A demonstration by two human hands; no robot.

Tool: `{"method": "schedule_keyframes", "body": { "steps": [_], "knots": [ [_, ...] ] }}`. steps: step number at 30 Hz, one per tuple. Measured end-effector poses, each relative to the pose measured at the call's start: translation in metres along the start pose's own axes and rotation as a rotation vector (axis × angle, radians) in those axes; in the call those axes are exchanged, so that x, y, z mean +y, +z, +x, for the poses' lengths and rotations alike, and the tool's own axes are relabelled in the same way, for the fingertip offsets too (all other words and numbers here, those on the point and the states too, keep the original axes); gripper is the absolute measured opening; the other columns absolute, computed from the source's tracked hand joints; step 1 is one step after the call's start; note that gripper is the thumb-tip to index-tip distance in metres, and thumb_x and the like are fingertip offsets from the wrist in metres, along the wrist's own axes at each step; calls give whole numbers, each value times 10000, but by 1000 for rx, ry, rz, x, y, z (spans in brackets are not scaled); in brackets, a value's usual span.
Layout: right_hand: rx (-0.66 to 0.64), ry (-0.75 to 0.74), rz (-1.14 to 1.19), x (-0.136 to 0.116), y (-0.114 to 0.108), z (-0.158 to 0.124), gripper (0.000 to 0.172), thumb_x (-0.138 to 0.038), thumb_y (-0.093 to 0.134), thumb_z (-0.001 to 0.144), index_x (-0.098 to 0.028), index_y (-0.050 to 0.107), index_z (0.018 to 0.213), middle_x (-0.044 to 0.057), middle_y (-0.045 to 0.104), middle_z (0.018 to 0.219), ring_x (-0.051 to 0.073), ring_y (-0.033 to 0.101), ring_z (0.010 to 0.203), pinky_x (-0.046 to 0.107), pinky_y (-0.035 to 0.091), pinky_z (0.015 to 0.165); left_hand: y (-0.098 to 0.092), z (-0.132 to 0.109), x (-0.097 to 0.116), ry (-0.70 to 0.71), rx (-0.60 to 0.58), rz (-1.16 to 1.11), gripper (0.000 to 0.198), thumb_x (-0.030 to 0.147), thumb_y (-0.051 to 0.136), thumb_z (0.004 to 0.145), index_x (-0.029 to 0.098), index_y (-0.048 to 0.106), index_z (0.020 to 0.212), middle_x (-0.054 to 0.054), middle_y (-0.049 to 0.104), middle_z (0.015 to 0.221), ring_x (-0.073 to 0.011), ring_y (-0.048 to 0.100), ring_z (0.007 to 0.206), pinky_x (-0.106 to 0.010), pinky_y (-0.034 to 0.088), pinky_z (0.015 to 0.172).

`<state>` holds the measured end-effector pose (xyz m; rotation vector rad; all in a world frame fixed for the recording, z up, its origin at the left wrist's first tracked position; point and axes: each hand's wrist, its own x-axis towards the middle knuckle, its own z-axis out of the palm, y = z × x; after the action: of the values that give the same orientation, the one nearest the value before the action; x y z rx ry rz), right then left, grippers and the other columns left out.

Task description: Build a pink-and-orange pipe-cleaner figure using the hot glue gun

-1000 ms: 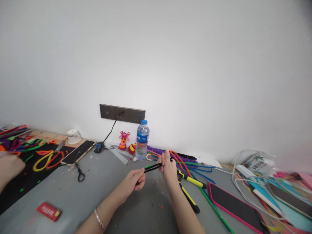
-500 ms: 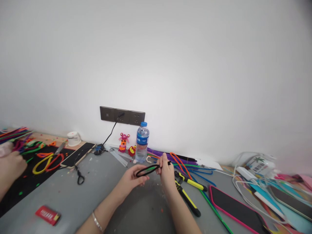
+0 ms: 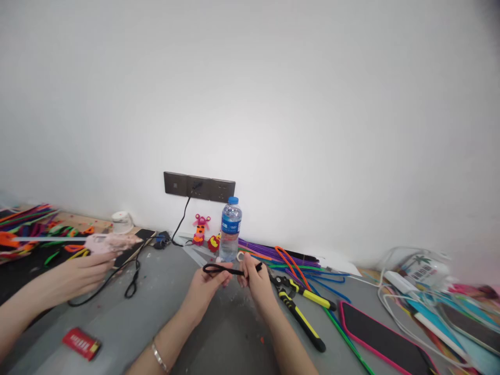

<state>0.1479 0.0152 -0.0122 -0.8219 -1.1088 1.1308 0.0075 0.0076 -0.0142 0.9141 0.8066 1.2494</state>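
Note:
A looped black pipe cleaner [image 3: 233,271] stretches between my two hands above the grey table [image 3: 230,333]. My left hand [image 3: 209,284], with a silver bracelet on its wrist, pinches the loop between thumb and fingers. The other end is gripped in my right hand [image 3: 252,273], whose fingers are curled around it. Behind my hands stands a water bottle [image 3: 231,229] with a blue cap. Just right of my right hand lie pliers [image 3: 302,315] with yellow and black handles.
At the left, another person's hand [image 3: 84,273] holds a pale pink glue gun [image 3: 111,242] over a phone and black cable. A red packet [image 3: 82,344] lies front left. Colourful pipe cleaners [image 3: 304,271] and a pink-edged phone [image 3: 386,336] are at right.
My hands have turned the black loop lower and flatter, with my left hand nearer the bottle. The other person's hand has come in from the left with the glue gun, and the cable has shifted.

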Motion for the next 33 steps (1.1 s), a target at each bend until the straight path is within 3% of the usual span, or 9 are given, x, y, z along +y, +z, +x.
{"method": "schedule_keyframes", "body": {
  "steps": [10,17,22,27,33],
  "knots": [
    [-107,-50,-104,-1,8,-5,539,-596,508,846,-206,421,484,-54,411,408,102,407,410,243,335,473,8,-7,5,-33,-79,-141,249,295,843,599,151,768,788,-32,729,668,-129,640,634,-235,505,657],
    [-158,13,-69,-4,7,-6,447,-520,601,818,-194,453,549,-84,385,407,78,352,387,222,295,444,6,-3,2,-69,30,-239,290,306,885,519,121,746,695,-9,685,605,-89,602,594,-189,508,620],
    [-204,60,-64,-12,6,-7,281,-424,688,769,-166,603,696,-50,524,510,89,457,440,223,369,481,4,0,5,-26,128,-276,346,317,901,472,120,747,711,-4,674,589,-89,592,595,-174,496,582],
    [-174,76,-16,-7,3,-4,271,-394,671,781,-172,670,936,-10,618,662,105,526,502,247,418,533,1,3,5,31,218,-309,369,306,907,448,129,749,730,-18,705,658,-103,620,651,-190,516,634],
    [-107,17,-90,-3,0,-1,245,-349,682,762,-184,678,942,-26,565,650,103,465,528,241,396,536,-1,5,5,55,250,-280,396,332,900,457,120,746,754,-17,690,618,-99,611,620,-183,501,598]
  ]
}}
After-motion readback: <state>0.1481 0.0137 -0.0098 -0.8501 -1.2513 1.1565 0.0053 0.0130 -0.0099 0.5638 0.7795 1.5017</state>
